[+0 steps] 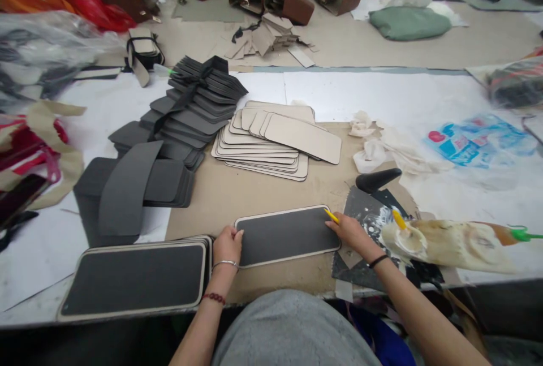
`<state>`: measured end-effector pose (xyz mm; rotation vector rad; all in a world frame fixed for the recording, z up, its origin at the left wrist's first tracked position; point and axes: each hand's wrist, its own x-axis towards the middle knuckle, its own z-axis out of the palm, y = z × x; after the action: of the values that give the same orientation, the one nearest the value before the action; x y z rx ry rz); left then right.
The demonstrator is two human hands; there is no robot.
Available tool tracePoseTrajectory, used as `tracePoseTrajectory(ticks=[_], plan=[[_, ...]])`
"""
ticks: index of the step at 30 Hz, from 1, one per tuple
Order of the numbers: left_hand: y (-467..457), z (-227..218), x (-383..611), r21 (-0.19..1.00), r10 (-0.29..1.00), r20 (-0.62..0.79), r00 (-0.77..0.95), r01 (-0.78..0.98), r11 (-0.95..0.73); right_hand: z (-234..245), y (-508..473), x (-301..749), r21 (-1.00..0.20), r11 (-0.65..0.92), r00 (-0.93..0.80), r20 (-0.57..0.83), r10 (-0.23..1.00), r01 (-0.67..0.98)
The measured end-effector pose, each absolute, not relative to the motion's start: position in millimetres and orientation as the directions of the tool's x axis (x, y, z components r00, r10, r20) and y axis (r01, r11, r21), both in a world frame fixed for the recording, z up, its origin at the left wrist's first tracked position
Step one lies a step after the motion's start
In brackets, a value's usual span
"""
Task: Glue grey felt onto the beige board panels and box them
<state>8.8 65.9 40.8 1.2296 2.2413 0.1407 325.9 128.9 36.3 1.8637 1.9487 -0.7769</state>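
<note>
A dark grey panel with a beige border point(284, 237) lies in front of me on the brown board. Its left end is pinched by my left hand point(228, 248), thumb on top. At the panel's right end is my right hand point(350, 233), closed around a thin yellow tool point(331, 216) whose tip rests near the top right corner; its exact kind is unclear. Just left of my left hand sits a stack of finished-looking bordered panels point(136, 278). Beyond the panel are piled beige rounded pieces point(263, 142).
Dark grey pieces point(186, 111), some tied with a black strip, lie at left. To the right are a glue-smeared dark board point(354, 270), a whitish bottle point(458, 244), a black-handled object point(377, 179) and crumpled tissue point(373, 154). Brown bags point(297, 4) stand at the back.
</note>
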Motion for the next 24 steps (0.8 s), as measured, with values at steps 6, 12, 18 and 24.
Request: tracePoseTrajectory(ticks=[6,12,18,24], plan=[[56,37,10,0.335,0.809,-0.349,-0.472,0.744,0.579,33,127,326,-0.155,0.034,-0.115,-0.558,0.822,0.987],[45,34,13,0.481,0.801,-0.277,-0.531,0.645,0.594,34,128,325,-0.134,0.022,-0.095,-0.571,0.816,0.991],[47,25,7,0.544,0.732,-0.443,-0.518,0.494,0.679,43,127,319,-0.133,-0.027,-0.055,-0.581,0.812,0.991],[51,31,5,0.534,0.724,-0.497,-0.478,0.489,0.690,47,126,317,-0.113,-0.094,0.012,-0.574,0.819,0.989]])
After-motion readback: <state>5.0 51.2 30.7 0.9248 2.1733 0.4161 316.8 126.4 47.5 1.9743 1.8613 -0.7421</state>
